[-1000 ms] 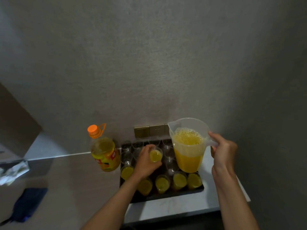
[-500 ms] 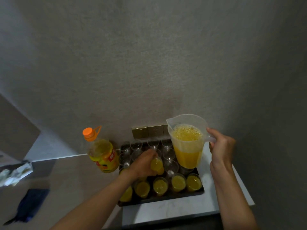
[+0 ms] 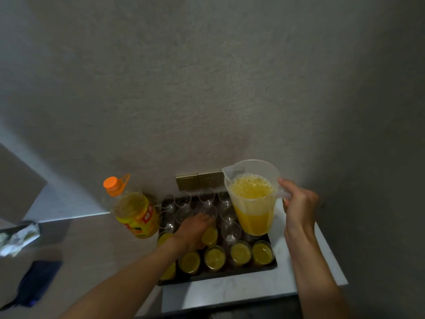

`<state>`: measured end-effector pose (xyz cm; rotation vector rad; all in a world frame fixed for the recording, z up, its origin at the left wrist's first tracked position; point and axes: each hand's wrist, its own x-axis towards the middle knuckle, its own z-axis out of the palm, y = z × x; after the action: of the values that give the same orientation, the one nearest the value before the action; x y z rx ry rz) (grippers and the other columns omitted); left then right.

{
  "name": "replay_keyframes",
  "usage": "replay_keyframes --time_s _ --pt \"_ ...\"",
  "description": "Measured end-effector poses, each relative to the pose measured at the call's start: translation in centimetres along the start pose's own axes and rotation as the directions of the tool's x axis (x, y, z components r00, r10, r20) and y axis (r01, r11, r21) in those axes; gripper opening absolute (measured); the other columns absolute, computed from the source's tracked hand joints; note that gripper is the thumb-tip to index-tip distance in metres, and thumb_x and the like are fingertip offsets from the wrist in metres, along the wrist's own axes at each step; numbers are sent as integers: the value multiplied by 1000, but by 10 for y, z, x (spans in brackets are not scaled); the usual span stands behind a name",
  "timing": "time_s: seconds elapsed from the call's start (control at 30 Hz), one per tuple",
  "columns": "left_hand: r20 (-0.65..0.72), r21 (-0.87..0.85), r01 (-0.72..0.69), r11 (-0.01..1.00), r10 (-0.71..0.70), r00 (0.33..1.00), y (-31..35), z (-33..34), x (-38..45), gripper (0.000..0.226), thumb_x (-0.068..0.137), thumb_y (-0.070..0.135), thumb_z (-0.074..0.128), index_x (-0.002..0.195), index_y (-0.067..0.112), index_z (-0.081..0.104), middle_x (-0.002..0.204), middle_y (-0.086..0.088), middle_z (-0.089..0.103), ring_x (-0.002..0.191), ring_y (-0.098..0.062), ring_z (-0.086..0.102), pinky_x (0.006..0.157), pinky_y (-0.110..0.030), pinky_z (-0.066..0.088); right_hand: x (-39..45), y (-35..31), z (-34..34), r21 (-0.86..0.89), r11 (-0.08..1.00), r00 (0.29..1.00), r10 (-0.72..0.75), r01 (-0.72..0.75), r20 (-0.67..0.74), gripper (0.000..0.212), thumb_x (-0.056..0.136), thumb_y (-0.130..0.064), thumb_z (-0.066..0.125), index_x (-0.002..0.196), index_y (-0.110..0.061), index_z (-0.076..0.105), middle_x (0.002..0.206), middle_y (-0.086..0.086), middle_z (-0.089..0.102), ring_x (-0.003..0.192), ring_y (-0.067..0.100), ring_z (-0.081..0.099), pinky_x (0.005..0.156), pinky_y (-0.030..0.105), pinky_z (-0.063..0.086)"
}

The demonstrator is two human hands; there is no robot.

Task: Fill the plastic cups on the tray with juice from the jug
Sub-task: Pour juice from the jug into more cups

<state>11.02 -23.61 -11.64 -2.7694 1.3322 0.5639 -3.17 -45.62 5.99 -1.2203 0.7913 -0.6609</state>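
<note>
The left hand (image 3: 195, 229) gripped a filled cup (image 3: 209, 236) low on the dark tray (image 3: 218, 276) — apparently seating it among the others. At three o'clock, the right hand (image 3: 299, 203) clasped the jug (image 3: 253, 201) upright by its handle — no juice spilling.

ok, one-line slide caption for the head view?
Right hand holds the juice jug upright above the tray while the left hand sets a filled cup among the others.

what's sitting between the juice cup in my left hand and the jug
In the head view, one empty clear cup stands on the tray between the filled cup and the jug.
</note>
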Motion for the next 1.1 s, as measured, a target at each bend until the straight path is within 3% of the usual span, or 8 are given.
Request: replay_keyframes --time_s 0.13,0.27,0.4,0.57,0.7,0.83,1.0,1.1 --pt "16 49 -15 999 15 1000 1 3 7 84 77 24 82 150 24 41 153 1 42 140 -24 38 109 -44 41 0 0 -3 1 1000 1000 4 -4 -10 40 89 -10 72 54 -9 53 39 -10 36 35 3 33 39 16 32" --pt "21 95 -27 995 25 999 3 5 11 75 82 23 77 149 25 43 153 4 40 141 -23 33 107 -42 42 2 1 -6 -3 1000 1000 21 -21 -14 37 89 -11 72 57 -7 54 40 -10 35 36 4 32 42 20 33" --pt "13 107 -22 994 20 1000 7 8 13 72 85 23 73 150 26 42 156 5 37 144 -23 30 105 -41 41 6 0 -10 21 1000 1000 18 -18 -25 31 89 -7 71 62 -3 58 39 -11 35 35 3 31 38 16 31" --pt "26 73 -18 997 16 1000 9 11 15 75 83 26 78 149 28 42 157 5 36 145 -24 29 106 -42 40 11 2 -14 13 1000 999 13 -12 -37 47 89 -7 72 47 -13 50 38 -12 35 35 3 31 39 17 29" --pt "42 87 -21 996 17 999 10 9 15 77 84 26 77 151 29 39 157 5 35 143 -25 30 105 -42 40 15 6 -16 -18 1000 999 12 -12 -30 32 89 -12 73 59 -6 61 43 -9 39 40 6 35 44 21 33" --pt "61 71 -21 997 17 998 6 8 17 82 81 23 78 151 31 37 158 6 34 142 -24 30 105 -41 38 16 7 -16 -19 1000 1000 16 -17 -26 36 89 -13 73 55 -7 63 45 -6 46 43 9 43 48 23 39" --pt "38 -62 -16 998 19 999 2 3 17 85 78 29 77 150 41 33 155 11 34 143 -21 26 116 -49 26 16 6 -14 -18 1000 999 13 -14 -37 35 89 -12 73 58 -7 57 41 -10 37 37 6 33 43 23 32" --pt "20 -95 -31 995 33 999 12 -6 20 80 80 22 71 151 35 35 153 7 35 143 -21 23 119 -48 23 15 7 -14 -10 1000 999 11 -11 -33 36 89 -11 72 57 -6 57 40 -10 39 36 6 35 41 19 33"
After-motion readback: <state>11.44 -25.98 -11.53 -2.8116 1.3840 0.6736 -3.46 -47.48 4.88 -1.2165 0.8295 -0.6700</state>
